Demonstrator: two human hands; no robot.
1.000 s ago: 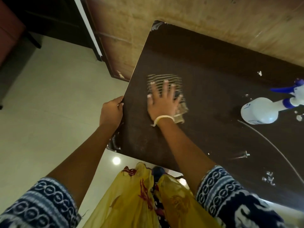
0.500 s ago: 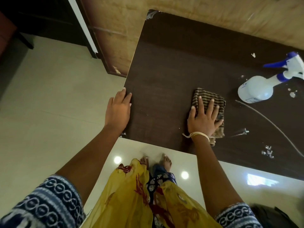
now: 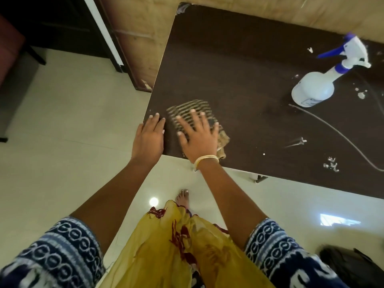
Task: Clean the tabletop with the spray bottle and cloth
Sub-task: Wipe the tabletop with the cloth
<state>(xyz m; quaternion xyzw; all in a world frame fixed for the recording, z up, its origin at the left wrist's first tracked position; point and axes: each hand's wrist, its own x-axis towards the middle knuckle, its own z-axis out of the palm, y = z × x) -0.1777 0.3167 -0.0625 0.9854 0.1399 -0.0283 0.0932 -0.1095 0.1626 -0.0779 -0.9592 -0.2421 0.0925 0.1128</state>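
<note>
With the right hand (image 3: 198,138) spread flat on the striped brown cloth (image 3: 188,113) near the dark brown tabletop's (image 3: 239,65) seven-o'clock corner, fingers of the left hand (image 3: 148,139) straight at the edge, keep even pressure and wipe toward the white crumbs (image 3: 331,164) at four o'clock, skirting the white blue-triggered spray bottle (image 3: 315,88) at two.

You won't find any text you can read here. The only printing is a dark mark low on the side of the white spray bottle (image 3: 313,90), standing on the dark tabletop (image 3: 239,65), and it is too blurred and small for you to make out letters, a brand or a number.
</note>
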